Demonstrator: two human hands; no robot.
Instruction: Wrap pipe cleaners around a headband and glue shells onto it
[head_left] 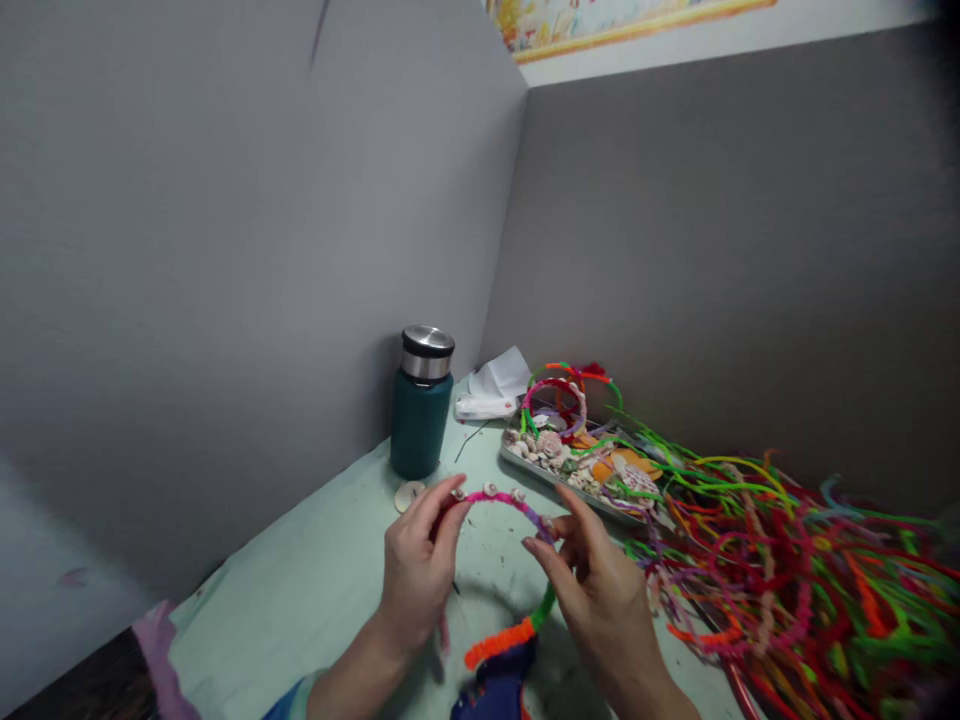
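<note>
Between my two hands is an arched headband (pixel 491 496) wrapped in pink and purple fuzzy pipe cleaner, with several small pale shells or beads along its top. My left hand (pixel 416 570) pinches its left side between thumb and fingers. On the right side, the thumb and fingers of my right hand (pixel 600 585) close around the purple part. Below the hands lies a band wrapped in orange pipe cleaner (pixel 499 643) and green. Touching it is a dark blue object (pixel 495 688) whose kind I cannot make out. A pinkish strand hangs beneath my left hand.
A teal metal flask (pixel 420 425) stands by the left grey partition (pixel 247 250). Behind my hands, a tray (pixel 517 462) holds shells and finished-looking bands (pixel 553 385). Loose pipe cleaners (pixel 810 570) heap up at the right. A small pale disc (pixel 409 497) lies near the flask.
</note>
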